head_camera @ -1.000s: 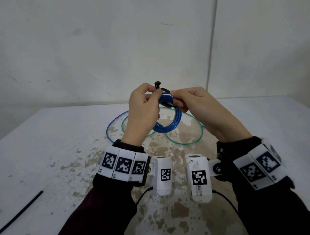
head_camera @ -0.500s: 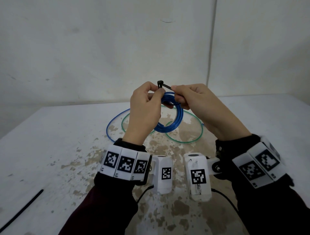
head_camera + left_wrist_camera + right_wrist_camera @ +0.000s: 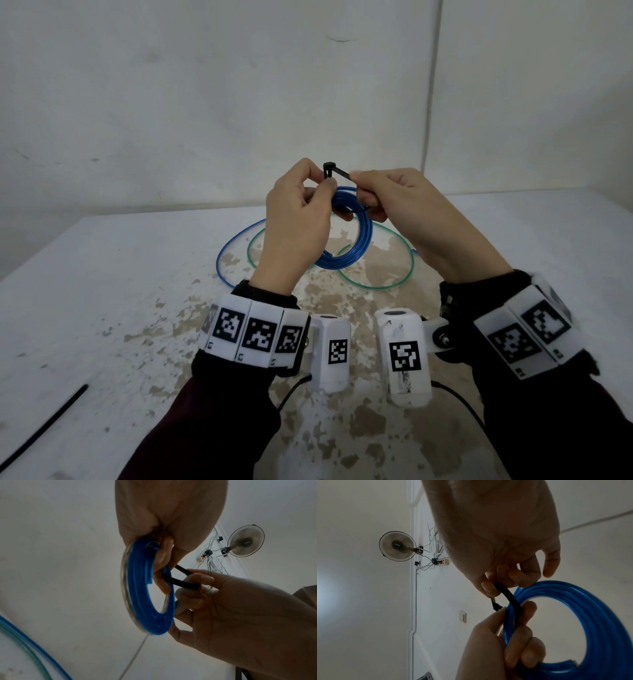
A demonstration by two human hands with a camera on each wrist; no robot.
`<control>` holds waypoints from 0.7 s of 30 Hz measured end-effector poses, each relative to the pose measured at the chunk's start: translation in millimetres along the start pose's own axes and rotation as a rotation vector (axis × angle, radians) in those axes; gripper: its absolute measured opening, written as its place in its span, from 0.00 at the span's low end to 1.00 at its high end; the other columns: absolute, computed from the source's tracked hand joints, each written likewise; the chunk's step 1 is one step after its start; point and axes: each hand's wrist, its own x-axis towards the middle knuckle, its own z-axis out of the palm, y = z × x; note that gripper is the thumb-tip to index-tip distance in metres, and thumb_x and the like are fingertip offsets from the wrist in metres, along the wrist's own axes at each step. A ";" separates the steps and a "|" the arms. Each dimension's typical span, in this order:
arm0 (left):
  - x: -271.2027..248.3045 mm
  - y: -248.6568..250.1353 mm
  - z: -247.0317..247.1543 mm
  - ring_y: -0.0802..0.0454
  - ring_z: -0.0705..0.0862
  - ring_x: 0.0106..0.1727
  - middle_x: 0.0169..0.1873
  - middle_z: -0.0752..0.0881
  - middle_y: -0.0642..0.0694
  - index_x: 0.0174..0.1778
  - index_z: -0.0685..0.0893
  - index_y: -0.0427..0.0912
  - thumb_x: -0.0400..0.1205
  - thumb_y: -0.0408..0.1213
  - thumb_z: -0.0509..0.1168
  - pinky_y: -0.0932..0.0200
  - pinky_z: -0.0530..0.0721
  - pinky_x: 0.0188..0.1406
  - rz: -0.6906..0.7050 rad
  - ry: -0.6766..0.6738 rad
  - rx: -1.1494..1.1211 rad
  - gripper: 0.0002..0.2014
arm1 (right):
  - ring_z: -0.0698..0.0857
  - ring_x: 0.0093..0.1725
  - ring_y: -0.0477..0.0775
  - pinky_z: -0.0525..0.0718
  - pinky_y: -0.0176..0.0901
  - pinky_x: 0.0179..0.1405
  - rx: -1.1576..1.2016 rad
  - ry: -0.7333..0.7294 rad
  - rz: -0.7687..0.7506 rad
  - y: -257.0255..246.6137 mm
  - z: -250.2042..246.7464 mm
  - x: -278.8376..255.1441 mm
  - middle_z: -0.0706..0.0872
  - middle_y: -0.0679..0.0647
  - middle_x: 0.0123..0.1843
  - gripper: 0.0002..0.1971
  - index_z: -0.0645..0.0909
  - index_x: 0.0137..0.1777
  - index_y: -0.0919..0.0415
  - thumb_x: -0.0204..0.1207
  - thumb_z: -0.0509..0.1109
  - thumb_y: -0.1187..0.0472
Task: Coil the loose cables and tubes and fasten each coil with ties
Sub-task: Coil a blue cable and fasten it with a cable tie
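— Fingers of the left hand pinch the blue tube coil above the tabletop?
— Yes; light, springy. Right hand pinches the stiff black zip tie, probably threading it.

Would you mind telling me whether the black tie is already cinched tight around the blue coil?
Not tight: the black tie forms an open loop standing off the blue coil.

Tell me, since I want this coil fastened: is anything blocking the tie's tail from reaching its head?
Nothing visible. The right hand pinches the black tie right beside its head, which the left hand holds above the blue coil. Whether the tip is already threaded is unclear.
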 end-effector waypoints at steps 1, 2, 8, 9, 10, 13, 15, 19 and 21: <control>-0.4 0.4 0.1 0.59 0.71 0.12 0.22 0.84 0.40 0.34 0.70 0.41 0.85 0.30 0.59 0.59 0.65 0.21 0.005 -0.002 0.003 0.12 | 0.62 0.28 0.47 0.65 0.33 0.28 0.000 -0.001 0.000 -0.1 -0.1 -0.1 0.63 0.48 0.24 0.24 0.62 0.24 0.55 0.84 0.60 0.57; -0.5 0.4 0.1 0.59 0.71 0.12 0.22 0.84 0.41 0.34 0.70 0.41 0.85 0.30 0.59 0.59 0.65 0.22 0.006 -0.002 0.003 0.12 | 0.62 0.28 0.47 0.65 0.32 0.28 0.001 -0.002 0.001 -0.2 -0.3 -0.1 0.63 0.48 0.24 0.24 0.62 0.24 0.56 0.84 0.60 0.57; 0.5 -2.2 0.9 0.57 0.68 0.12 0.22 0.85 0.42 0.34 0.70 0.42 0.85 0.31 0.59 0.58 0.65 0.22 -0.018 0.006 0.005 0.12 | 0.62 0.29 0.47 0.65 0.32 0.28 -0.008 -0.002 -0.003 1.1 -1.4 0.5 0.62 0.50 0.26 0.23 0.62 0.25 0.56 0.84 0.60 0.57; 0.8 -2.7 1.0 0.56 0.67 0.13 0.22 0.86 0.43 0.34 0.70 0.42 0.85 0.32 0.59 0.58 0.65 0.22 -0.020 0.006 0.007 0.12 | 0.62 0.29 0.48 0.65 0.32 0.27 -0.010 -0.002 -0.001 1.5 -1.4 0.6 0.62 0.50 0.25 0.23 0.62 0.25 0.56 0.84 0.60 0.57; 1.0 -2.8 0.9 0.55 0.67 0.13 0.21 0.86 0.43 0.34 0.70 0.43 0.85 0.32 0.59 0.57 0.65 0.22 -0.020 0.005 0.010 0.12 | 0.62 0.29 0.48 0.65 0.33 0.27 -0.011 -0.002 0.001 1.4 -1.7 0.6 0.62 0.50 0.25 0.24 0.62 0.24 0.56 0.84 0.60 0.56; 1.2 -3.2 0.9 0.51 0.65 0.14 0.21 0.86 0.44 0.35 0.71 0.42 0.85 0.33 0.59 0.57 0.66 0.21 -0.012 0.001 0.022 0.11 | 0.62 0.29 0.48 0.65 0.36 0.31 -0.017 -0.006 0.001 0.2 -1.8 0.0 0.63 0.49 0.24 0.24 0.62 0.24 0.55 0.84 0.59 0.56; 0.7 -3.2 0.7 0.47 0.65 0.16 0.20 0.86 0.45 0.36 0.70 0.41 0.85 0.33 0.59 0.58 0.65 0.20 -0.001 -0.004 0.024 0.11 | 0.62 0.31 0.50 0.64 0.41 0.34 -0.021 -0.006 -0.001 -0.9 -1.8 -0.4 0.63 0.49 0.25 0.24 0.63 0.23 0.55 0.84 0.59 0.56; -0.7 -2.0 0.3 0.46 0.68 0.17 0.20 0.85 0.45 0.39 0.71 0.39 0.85 0.33 0.59 0.59 0.66 0.20 0.023 -0.008 0.034 0.09 | 0.62 0.32 0.50 0.64 0.42 0.37 -0.003 -0.003 0.007 -1.7 -1.4 -0.5 0.63 0.50 0.25 0.25 0.63 0.23 0.55 0.84 0.59 0.57; -1.7 0.2 0.4 0.55 0.70 0.14 0.21 0.85 0.44 0.41 0.72 0.38 0.86 0.32 0.59 0.61 0.67 0.20 0.040 -0.012 0.046 0.08 | 0.62 0.31 0.49 0.65 0.41 0.36 0.007 -0.007 0.008 -2.0 -1.4 -1.0 0.63 0.50 0.26 0.24 0.63 0.23 0.55 0.84 0.59 0.57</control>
